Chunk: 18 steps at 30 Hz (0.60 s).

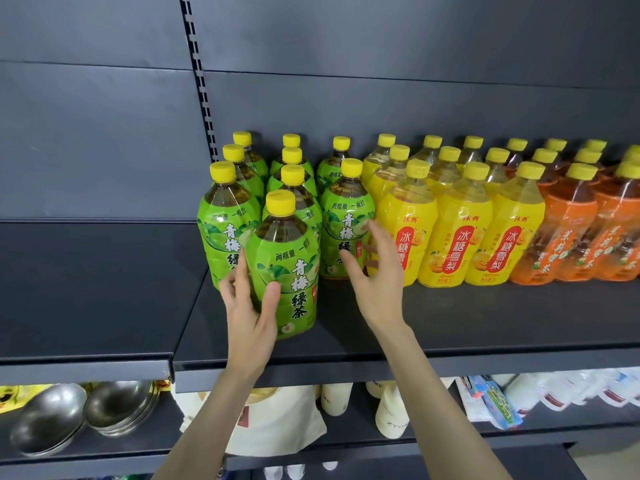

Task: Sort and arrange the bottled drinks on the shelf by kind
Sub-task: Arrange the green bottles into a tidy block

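Note:
Bottled drinks with yellow caps stand in rows on the dark shelf: green-label tea at the left, yellow-label pear drink in the middle, orange-label tea at the right. My left hand grips the lower body of a front green-label bottle, which stands forward of its rows. To its right my right hand hovers with spread fingers in front of another green-label bottle and the first yellow-label bottle; whether it touches either is unclear.
The shelf's left section is bare, divided by a slotted upright. Below hang stacked metal bowls, paper cups, a white bag and packaged goods. A bare strip of shelf runs in front of the bottle rows.

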### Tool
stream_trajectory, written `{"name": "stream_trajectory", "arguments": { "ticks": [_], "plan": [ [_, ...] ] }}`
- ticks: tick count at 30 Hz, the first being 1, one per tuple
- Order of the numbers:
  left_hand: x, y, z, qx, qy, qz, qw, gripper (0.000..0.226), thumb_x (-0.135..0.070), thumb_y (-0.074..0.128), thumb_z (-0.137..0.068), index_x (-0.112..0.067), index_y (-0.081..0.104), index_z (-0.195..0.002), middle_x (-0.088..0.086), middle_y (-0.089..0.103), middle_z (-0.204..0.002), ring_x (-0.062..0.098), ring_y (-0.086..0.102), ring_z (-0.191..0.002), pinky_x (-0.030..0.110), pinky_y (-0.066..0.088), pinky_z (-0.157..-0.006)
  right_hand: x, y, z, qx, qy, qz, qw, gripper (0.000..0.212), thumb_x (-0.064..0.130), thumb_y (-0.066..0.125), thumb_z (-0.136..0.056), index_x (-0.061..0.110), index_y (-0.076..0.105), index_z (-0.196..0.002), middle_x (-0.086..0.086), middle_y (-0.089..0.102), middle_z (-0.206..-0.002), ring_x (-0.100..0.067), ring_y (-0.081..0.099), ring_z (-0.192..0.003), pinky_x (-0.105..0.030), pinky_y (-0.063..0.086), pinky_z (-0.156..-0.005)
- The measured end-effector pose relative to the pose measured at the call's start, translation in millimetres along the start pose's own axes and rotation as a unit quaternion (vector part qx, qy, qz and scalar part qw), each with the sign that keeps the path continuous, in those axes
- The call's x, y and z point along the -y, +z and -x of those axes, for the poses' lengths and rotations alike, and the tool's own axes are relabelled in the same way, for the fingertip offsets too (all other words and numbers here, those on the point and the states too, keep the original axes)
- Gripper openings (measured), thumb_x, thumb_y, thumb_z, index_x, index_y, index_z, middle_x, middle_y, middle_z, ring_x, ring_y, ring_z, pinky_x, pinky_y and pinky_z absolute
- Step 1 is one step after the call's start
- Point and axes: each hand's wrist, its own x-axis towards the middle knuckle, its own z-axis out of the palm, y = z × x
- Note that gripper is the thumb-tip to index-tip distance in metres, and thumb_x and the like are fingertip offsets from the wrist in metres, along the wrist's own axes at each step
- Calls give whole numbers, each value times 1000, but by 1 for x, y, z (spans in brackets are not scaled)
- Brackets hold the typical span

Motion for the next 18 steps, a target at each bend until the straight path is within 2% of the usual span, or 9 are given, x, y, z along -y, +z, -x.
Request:
{"name": "stream_trajectory", "arguments": {
  "ticks": [1, 3, 6, 8, 9, 11, 13, 16, 18],
  "plan": [
    [-2, 2, 0, 9, -8, 9, 1000, 72, -62, 43, -83, -34, 22, -146, -12, 34, -126, -23, 35, -114, -5, 30, -87, 1, -5, 8, 16, 34, -82, 996, 47, 30, 68, -88, 21, 54, -132, 8, 59, -131, -7, 56, -117, -22, 49, -90],
    [-4, 7, 0, 37, -16, 35, 999, 72, -59, 48, -81, -32, 28, -145, -12, 35, -123, -20, 37, -115, -5, 31, -88, 2, -16, 22, 93, 74, -186, 975, 32, 38, 68, -85, 29, 64, -116, 18, 70, -108, -1, 63, -103, -17, 50, -83],
    [-9, 21, -2, 77, -17, 61, 995, 74, -56, 53, -81, -25, 35, -146, -14, 42, -126, -14, 40, -120, 7, 36, -98, -5, -31, 32, 191, 95, -208, 955, 41, 42, 72, -78, 35, 63, -117, 15, 70, -112, -9, 66, -104, -27, 53, -89],
    [-13, 29, -3, 100, -23, 77, 992, 74, -53, 57, -81, -22, 37, -145, -13, 48, -135, -3, 43, -128, 25, 38, -107, -11, -39, 34, 197, 103, -182, 958, 57, 40, 80, -75, 35, 58, -127, 15, 67, -119, -11, 64, -107, -32, 52, -91],
    [-16, 32, -5, 115, -30, 85, 989, 72, -51, 61, -81, -25, 38, -144, -13, 51, -137, 2, 46, -128, 31, 40, -107, -14, -42, 35, 189, 106, -171, 961, 64, 36, 81, -73, 34, 55, -131, 16, 66, -120, -11, 64, -108, -31, 52, -91],
    [-21, 35, -10, 151, -34, 85, 984, 67, -50, 68, -79, -36, 39, -138, -20, 59, -128, 1, 55, -120, 24, 47, -97, -19, -45, 37, 158, 106, -162, 968, 68, 26, 81, -73, 33, 51, -134, 21, 65, -118, -7, 64, -106, -25, 52, -88],
    [-27, 38, -14, 177, -10, 61, 982, 62, -50, 68, -79, -37, 41, -134, -21, 61, -123, 1, 58, -114, 15, 49, -88, -23, -47, 37, 134, 104, -159, 973, 68, 17, 80, -75, 33, 49, -134, 23, 66, -116, -3, 66, -102, -18, 52, -83],
    [-32, 45, -18, 119, 63, -48, 990, 62, -43, 64, -81, -14, 51, -134, -1, 55, -120, 9, 56, -108, 3, 45, -78, -26, -46, 37, 104, 90, -120, 983, 68, 18, 78, -76, 37, 47, -133, 15, 66, -118, -2, 67, -98, -15, 53, -79],
    [-34, 50, -20, 73, 100, -109, 986, 52, -34, 66, -82, -3, 59, -124, 7, 56, -106, 12, 58, -90, 6, 48, -70, -25, -42, 35, 89, 82, -65, 991, 70, 24, 78, -77, 30, 46, -139, 6, 65, -122, -6, 67, -100, -24, 57, -83]
  ]
}}
